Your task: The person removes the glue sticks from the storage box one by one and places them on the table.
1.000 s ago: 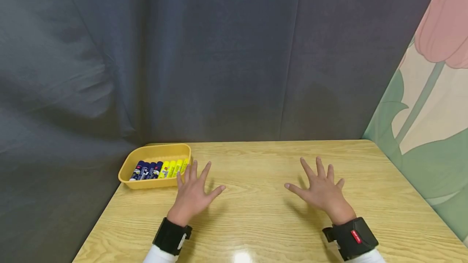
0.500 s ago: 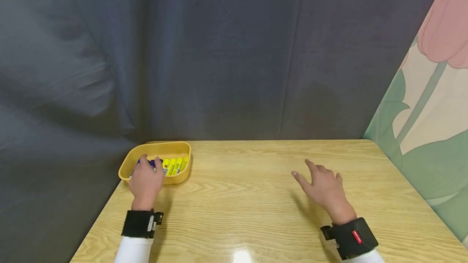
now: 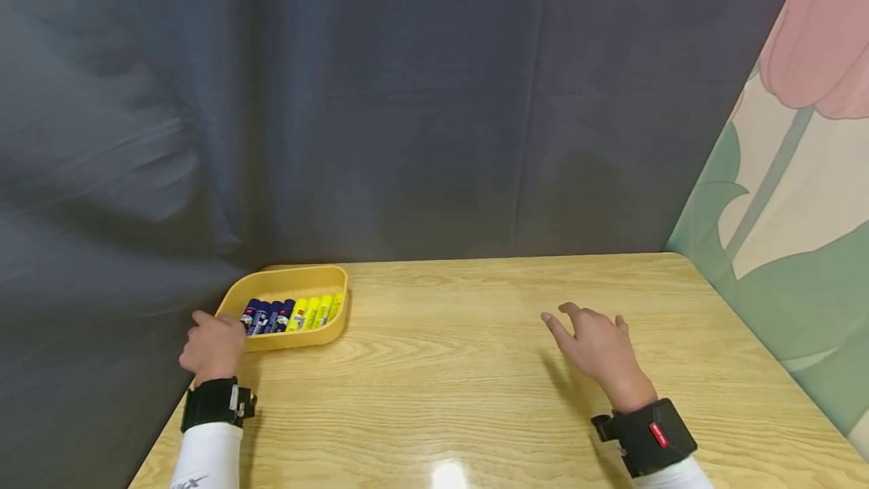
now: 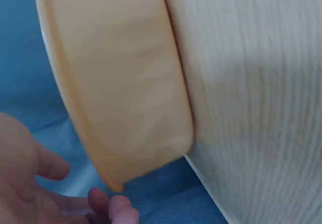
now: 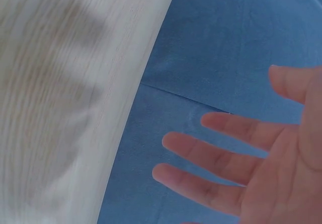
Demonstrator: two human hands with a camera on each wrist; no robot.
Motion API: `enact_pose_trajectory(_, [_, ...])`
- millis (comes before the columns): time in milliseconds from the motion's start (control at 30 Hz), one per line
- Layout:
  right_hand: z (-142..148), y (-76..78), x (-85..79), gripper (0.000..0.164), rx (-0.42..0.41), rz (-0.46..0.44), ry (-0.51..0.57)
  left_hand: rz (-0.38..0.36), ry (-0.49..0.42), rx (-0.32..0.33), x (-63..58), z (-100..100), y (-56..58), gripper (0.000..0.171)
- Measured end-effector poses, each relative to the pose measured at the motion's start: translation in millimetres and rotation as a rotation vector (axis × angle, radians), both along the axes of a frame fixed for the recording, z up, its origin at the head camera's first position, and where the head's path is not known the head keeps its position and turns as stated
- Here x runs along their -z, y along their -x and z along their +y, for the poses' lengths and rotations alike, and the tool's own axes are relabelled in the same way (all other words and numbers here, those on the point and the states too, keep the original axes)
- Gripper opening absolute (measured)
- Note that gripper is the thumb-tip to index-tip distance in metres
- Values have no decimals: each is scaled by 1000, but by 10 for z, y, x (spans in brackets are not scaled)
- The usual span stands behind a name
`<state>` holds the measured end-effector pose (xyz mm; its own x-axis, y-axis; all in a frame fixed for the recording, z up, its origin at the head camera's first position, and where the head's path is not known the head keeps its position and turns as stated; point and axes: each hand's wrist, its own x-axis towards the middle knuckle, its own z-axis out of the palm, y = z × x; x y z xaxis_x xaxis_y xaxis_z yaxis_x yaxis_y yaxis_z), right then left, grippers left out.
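Observation:
At the left end of the yellow plastic basket (image 3: 292, 339), my left hand (image 3: 213, 345) reaches to the rim. In the left wrist view the fingertips (image 4: 123, 211) are loosely bent right at the basket's corner, with the thumb apart from the rim. Inside the basket lies a row of several dark blue glue sticks (image 3: 268, 317) and several yellow glue sticks (image 3: 315, 312). Well to the right, my right hand (image 3: 600, 349) hovers over the table with fingers spread and relaxed, holding nothing.
The wood-grain table (image 3: 434, 368) runs back to a dark grey curtain (image 3: 407, 112), which also hangs along the left side, beside the basket. A wall with a tulip pattern (image 3: 801, 247) borders the right edge.
My left hand has moved left, from spread open in front of the basket, across it, to its left end. The right hand's fingers have relaxed, nearly in the same place.

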<state>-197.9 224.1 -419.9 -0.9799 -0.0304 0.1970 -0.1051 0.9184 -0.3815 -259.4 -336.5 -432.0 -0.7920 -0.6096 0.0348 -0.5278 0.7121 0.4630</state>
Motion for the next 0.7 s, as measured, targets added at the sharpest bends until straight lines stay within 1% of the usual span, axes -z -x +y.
enact_pose_trajectory(133, [7, 7, 8, 63, -2, 2, -6, -48, 5, -7, 41, -78, 15, 52])
enact_pose_trajectory(200, [13, 8, 12, 63, -3, 0, -9, -71, -2, 5, 77, -106, 16, 51])
enact_pose_trajectory(267, [15, 9, 18, 62, -3, -3, -13, -82, -20, 31, 129, -134, 12, 50])
enact_pose_trajectory(400, [15, 6, 23, 60, -1, -15, -21, -70, -50, 80, 233, -166, 18, 50])
enact_pose_trajectory(467, [15, 7, 26, 60, -1, -18, -21, -49, -56, 98, 262, -173, 37, 50])
enact_pose_trajectory(567, [16, 12, 33, 61, -2, -20, -19, -33, -61, 123, 275, -192, 61, 48])
enact_pose_trajectory(700, [-6, 14, 27, 62, -1, -25, -16, -37, -66, 152, 246, -224, 65, 46])
